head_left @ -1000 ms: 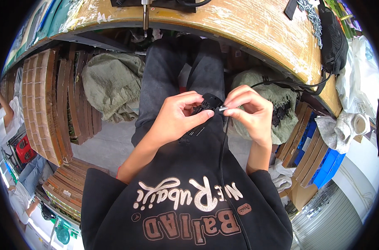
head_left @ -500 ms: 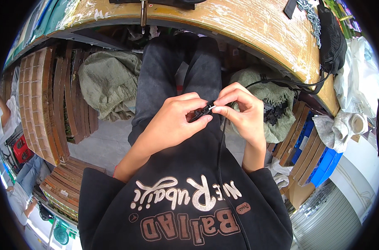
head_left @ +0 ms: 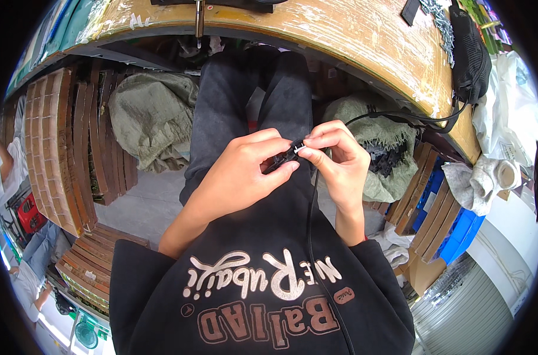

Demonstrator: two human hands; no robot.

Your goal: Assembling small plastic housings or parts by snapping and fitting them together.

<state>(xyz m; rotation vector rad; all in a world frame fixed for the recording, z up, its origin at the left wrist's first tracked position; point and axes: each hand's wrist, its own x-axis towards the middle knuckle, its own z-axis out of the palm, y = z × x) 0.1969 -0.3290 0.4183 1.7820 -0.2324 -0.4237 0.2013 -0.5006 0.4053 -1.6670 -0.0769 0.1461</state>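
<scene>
Your left hand (head_left: 239, 165) pinches a small black part (head_left: 285, 156) between thumb and fingers, held over your lap, in front of the black shirt (head_left: 251, 236). Your right hand (head_left: 342, 161) grips a short pale pin (head_left: 299, 149) by thumb and fingertips at the part's right end; seating depth cannot be told. A thin black cable (head_left: 310, 219) passes just beside your right fingertips and lies across the shirt.
</scene>
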